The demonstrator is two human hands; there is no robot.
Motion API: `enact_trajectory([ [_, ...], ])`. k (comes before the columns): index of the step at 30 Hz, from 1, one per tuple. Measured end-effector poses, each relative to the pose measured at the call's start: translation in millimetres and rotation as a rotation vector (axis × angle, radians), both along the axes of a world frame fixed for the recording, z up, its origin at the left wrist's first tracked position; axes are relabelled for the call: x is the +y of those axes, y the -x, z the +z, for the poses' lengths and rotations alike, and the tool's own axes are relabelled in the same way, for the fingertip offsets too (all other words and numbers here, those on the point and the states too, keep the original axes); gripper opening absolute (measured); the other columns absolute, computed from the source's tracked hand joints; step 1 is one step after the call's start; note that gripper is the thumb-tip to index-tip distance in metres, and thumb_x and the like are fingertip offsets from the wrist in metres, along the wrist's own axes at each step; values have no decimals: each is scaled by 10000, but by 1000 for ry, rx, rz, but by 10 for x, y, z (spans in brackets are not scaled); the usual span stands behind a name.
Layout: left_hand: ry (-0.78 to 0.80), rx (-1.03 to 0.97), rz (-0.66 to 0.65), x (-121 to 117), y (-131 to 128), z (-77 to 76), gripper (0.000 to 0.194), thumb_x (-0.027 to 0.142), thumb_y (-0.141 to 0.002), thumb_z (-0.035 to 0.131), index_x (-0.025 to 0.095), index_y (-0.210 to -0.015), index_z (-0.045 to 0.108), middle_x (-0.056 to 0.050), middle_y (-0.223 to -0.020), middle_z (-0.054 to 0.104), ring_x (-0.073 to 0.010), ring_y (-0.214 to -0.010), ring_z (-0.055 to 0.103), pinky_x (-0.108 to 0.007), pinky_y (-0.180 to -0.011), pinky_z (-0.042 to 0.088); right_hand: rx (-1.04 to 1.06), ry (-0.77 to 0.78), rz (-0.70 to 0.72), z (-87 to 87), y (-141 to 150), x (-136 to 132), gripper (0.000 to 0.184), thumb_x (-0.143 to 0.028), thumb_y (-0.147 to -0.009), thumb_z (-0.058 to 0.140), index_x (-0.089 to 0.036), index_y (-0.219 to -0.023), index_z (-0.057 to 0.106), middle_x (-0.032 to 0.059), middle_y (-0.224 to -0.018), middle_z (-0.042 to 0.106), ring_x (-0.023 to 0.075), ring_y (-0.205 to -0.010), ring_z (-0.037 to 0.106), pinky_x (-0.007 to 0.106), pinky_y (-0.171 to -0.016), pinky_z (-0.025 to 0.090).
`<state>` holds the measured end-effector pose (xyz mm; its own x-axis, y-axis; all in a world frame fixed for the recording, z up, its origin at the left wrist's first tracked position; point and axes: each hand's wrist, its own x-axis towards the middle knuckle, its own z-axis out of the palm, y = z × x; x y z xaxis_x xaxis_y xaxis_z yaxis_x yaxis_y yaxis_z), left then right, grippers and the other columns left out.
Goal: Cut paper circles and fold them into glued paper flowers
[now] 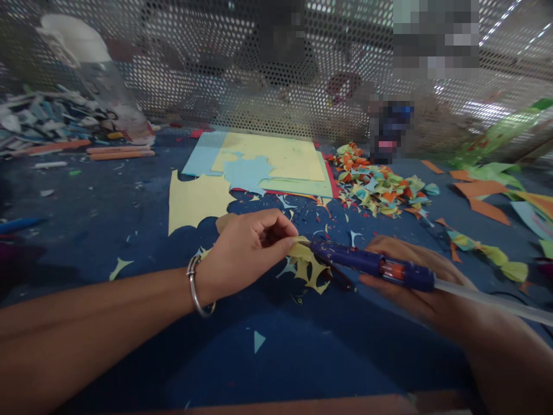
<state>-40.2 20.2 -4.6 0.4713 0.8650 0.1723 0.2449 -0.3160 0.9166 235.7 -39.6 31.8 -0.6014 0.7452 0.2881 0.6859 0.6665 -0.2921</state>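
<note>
- Left hand (pixel 253 245) pinches a small piece of yellow paper (pixel 298 250) between thumb and finger; right hand (pixel 401 282) is wrapped around a glue gun (pixel 356 257), though I can't see all of its fingers.
- That yellow piece sits in front of the person, near the middle of the table (pixel 173 363), right at the gun's tip; I can't tell whether the two touch.
- Out of the gun's back end runs a long whitish glue stick (pixel 484 297).
- Just below the pinched piece lie cut yellow scraps (pixel 318 276), and nearer the person a pale blue triangle (pixel 258 341).
- Beyond the left hand are a yellow sheet (pixel 194 199) with scalloped edges and a stack of coloured paper (pixel 276 151).
- Right of the stack is a heap of small pinched paper pieces (pixel 384 187).
- Over on the far left, a bottle (pixel 108 80) leans by a jumbled pile (pixel 34 118).
- Behind everything stands a perforated panel (pixel 194 75).
</note>
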Motion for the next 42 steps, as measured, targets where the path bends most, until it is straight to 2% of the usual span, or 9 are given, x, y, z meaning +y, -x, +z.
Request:
enact_trajectory([
  [19, 26, 15, -2, -11, 6, 13, 104, 272, -891, 646, 178, -888, 690, -17, -795, 712, -103, -669, 622, -206, -579, 481, -66, -62, -26, -44, -62, -13, 83, -329, -1011, 501, -255, -1038, 527, 23, -839, 635, 168, -672, 627, 279, -587, 495],
  [25, 27, 32, 11, -14, -13, 35, 83, 248, -869, 657, 174, -871, 693, -21, -777, 722, -115, -670, 639, -215, -576, 485, -51, -50, -17, -32, -54, -18, 90, -345, -1023, 481, -261, -1016, 513, 12, -821, 620, 160, -624, 609, 278, -557, 479],
  [34, 25, 41, 11, -15, 8, 21, 73, 245, -872, 649, 185, -873, 692, -11, -768, 724, -112, -659, 642, -211, -570, 482, -93, -141, -20, -42, -66, -2, 82, -343, -1021, 471, -266, -1012, 499, 27, -833, 652, 189, -667, 668, 291, -548, 502],
  [37, 26, 47, 10, -15, 4, 8, 72, 235, -873, 640, 189, -876, 694, -11, -762, 721, -114, -661, 640, -213, -569, 480, -103, -214, -54, -52, -68, -8, 98, -343, -1014, 476, -261, -1054, 510, 38, -862, 678, 200, -682, 686, 299, -574, 524],
  [42, 44, 15, 22, -12, -2, -17, 78, 239, -873, 630, 183, -871, 685, -22, -783, 710, -116, -658, 631, -223, -578, 488, -54, -235, -96, -52, -102, 1, 114, -356, -995, 501, -263, -1055, 529, 40, -875, 696, 201, -687, 693, 297, -601, 539],
])
